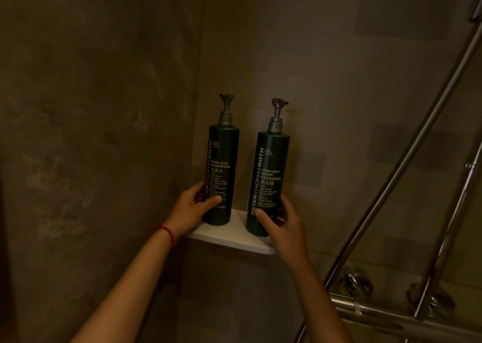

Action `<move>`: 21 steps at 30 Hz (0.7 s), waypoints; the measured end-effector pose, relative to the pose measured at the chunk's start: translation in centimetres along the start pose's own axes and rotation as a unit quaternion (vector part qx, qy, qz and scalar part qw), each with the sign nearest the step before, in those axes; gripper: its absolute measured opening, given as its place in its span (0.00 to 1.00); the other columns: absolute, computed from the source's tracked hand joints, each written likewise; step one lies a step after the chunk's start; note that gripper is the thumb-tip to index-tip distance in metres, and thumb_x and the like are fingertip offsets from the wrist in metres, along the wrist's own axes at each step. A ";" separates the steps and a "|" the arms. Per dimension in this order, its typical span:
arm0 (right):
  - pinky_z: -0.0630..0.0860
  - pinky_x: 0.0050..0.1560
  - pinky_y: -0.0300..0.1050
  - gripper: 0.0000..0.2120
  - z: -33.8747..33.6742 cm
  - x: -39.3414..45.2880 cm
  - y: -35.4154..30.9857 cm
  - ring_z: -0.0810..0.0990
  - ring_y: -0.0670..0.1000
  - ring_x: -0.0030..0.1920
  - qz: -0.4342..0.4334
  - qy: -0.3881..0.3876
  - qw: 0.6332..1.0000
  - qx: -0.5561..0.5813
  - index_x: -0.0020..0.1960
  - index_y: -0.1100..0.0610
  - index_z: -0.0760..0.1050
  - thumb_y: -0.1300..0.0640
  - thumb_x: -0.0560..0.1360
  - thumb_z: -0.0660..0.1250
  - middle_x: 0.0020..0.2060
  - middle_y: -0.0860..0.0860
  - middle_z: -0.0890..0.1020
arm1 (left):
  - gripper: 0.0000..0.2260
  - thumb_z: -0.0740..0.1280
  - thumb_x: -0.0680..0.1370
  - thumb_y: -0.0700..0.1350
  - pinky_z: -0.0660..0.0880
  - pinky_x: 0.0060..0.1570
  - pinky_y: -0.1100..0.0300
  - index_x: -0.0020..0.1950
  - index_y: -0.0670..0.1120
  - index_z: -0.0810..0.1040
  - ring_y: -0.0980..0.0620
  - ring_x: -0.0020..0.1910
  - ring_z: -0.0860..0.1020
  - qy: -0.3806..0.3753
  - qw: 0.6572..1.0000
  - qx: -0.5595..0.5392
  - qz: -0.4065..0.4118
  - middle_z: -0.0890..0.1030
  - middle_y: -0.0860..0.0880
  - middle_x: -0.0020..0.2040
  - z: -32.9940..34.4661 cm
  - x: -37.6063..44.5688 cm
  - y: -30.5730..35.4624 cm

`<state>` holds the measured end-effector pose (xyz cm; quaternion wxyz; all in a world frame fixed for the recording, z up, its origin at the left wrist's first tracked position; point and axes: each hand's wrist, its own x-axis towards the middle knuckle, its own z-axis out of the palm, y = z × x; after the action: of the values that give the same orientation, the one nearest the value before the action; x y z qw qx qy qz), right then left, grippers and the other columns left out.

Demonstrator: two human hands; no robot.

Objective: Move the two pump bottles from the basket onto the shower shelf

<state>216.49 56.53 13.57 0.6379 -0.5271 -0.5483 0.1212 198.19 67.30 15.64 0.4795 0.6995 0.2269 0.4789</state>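
Observation:
Two dark green pump bottles with grey pumps stand upright on a small white corner shelf (pixel 229 239) in a dim shower. The shampoo bottle (pixel 221 160) is on the left, close to the wall corner. My left hand (pixel 191 207) wraps its lower part, thumb across the front. The body cleanser bottle (pixel 270 170) stands to the right, near the shelf's front edge. My right hand (pixel 283 225) holds its base, thumb on the front. Both bottle bottoms rest on the shelf. No basket is in view.
Brown stone-look walls meet in the corner behind the shelf. Chrome shower rails (pixel 407 165) slant up at the right, with a chrome mixer bar and valves (pixel 365 298) at the lower right. A red string bracelet (pixel 168 234) is on my left wrist.

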 end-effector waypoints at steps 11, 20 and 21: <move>0.70 0.60 0.45 0.32 -0.3 -1.5 -0.7 0.68 0.46 0.64 0.007 0.007 1.000 -0.015 0.70 0.46 0.59 0.48 0.69 0.68 0.68 0.49 0.68 | 0.26 0.67 0.71 0.48 0.70 0.52 0.62 0.67 0.48 0.64 0.59 0.54 0.71 0.127 0.991 0.039 0.014 0.72 0.52 0.59 0.4 -1.3 -0.2; 0.67 0.63 0.49 0.27 -2.4 -5.4 -1.8 0.65 0.52 0.67 0.035 0.042 0.980 -0.190 0.69 0.49 0.61 0.47 0.73 0.64 0.70 0.52 0.64 | 0.21 0.64 0.73 0.50 0.69 0.58 0.52 0.64 0.46 0.68 0.48 0.61 0.69 0.188 0.958 0.212 0.042 0.71 0.43 0.64 2.3 -5.6 0.7; 0.67 0.64 0.50 0.26 -2.7 -6.1 -2.2 0.65 0.53 0.67 0.037 0.045 0.974 -0.217 0.69 0.51 0.61 0.47 0.73 0.63 0.70 0.53 0.64 | 0.20 0.64 0.74 0.49 0.68 0.58 0.53 0.64 0.45 0.68 0.47 0.62 0.69 0.180 0.954 0.234 0.063 0.72 0.42 0.64 2.8 -6.4 1.1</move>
<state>215.58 49.71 12.29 0.5273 -0.6779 -0.5122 -0.0015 197.68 60.59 13.50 0.2230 0.7073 0.3706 0.5592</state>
